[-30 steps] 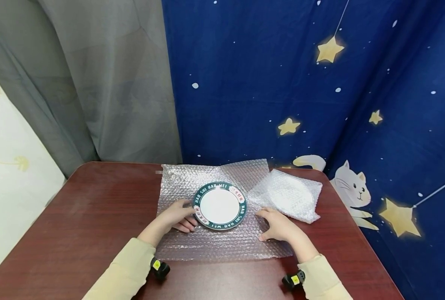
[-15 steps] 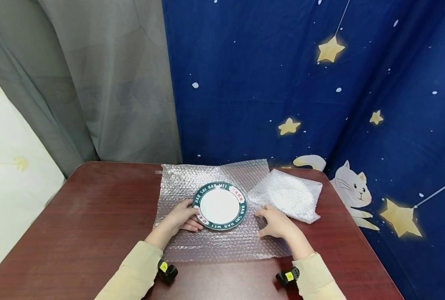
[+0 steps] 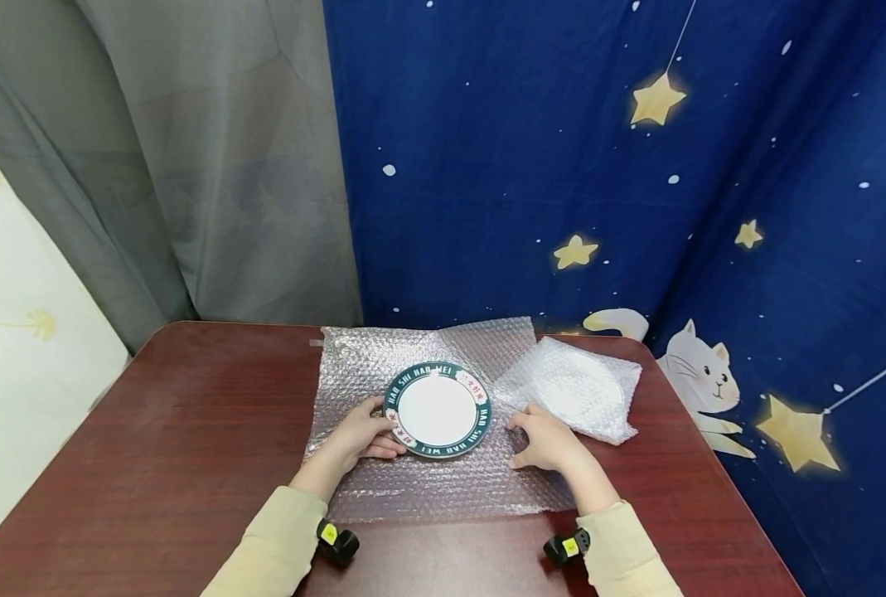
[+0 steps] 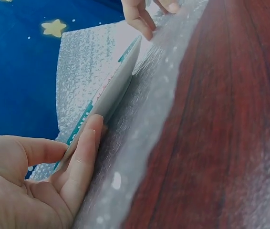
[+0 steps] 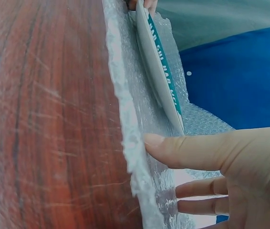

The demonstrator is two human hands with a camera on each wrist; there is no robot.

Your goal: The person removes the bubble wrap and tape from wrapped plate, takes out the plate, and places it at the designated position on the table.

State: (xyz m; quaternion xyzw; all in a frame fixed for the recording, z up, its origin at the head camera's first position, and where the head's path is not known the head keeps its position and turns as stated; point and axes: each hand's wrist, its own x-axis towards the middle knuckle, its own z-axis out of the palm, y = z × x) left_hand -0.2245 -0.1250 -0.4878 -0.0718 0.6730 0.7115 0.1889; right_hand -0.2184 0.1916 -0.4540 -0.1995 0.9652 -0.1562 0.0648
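Observation:
A white plate (image 3: 438, 411) with a dark green lettered rim sits on a spread sheet of bubble wrap (image 3: 465, 489). My left hand (image 3: 360, 433) grips the plate at its left edge, thumb on the rim and fingers beneath it, as the left wrist view shows. To the right of the plate, my right hand (image 3: 550, 448) is held over the bubble wrap with thumb and fingers spread apart. In the right wrist view, a gap separates its thumb (image 5: 182, 150) from the plate's near edge (image 5: 166, 90). Nothing lies between those fingers.
At the back right lies a bubble-wrapped bundle (image 3: 588, 390) with a pale round shape inside, close to the right hand. All of this rests on a reddish-brown wooden table (image 3: 189, 431). Grey (image 3: 241, 182) and blue star-patterned curtains (image 3: 487, 191) hang behind its far edge.
The left hand has moved slightly right, further onto the plate's edge. The right hand has shifted a little left, its thumb closer to its fingers. Plate and bubble wrap look nearly unmoved.

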